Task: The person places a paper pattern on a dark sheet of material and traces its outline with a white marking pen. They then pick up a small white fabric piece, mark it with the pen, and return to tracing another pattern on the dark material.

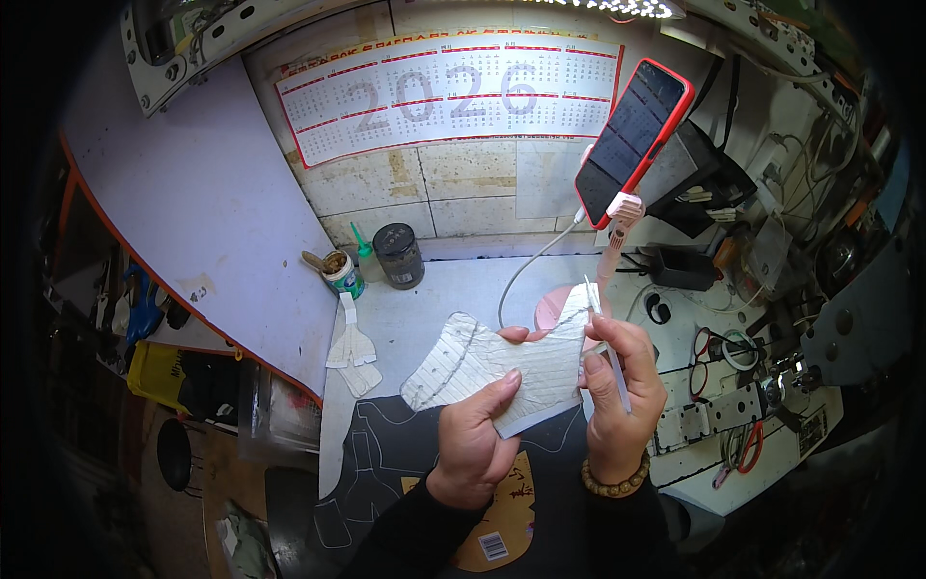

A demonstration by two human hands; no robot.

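Note:
A flat white piece [535,376] with a lined, creased surface, like a cut shoe-upper part, is raised above the table. My left hand [475,439] grips its lower edge, thumb on top and fingers underneath. At the piece's right edge, my right hand [625,391] is closed, with thumb and index finger bent together. A narrow pale strip [619,379] shows among its fingers; I cannot tell whether it is a tool or part of the edge. Below lies a dark sheet [386,502] with white-drawn outlines, and on it a brown card [497,540] partly behind my left wrist.
Smaller white cut pieces [353,347] lie left. Behind them stand a brush jar [342,275], a green-nozzled bottle [367,259] and a black jar [399,256]. A red-cased phone [637,140] rests on a pink stand [610,253]. Right are red-handled scissors [752,449] and a sewing machine [719,410].

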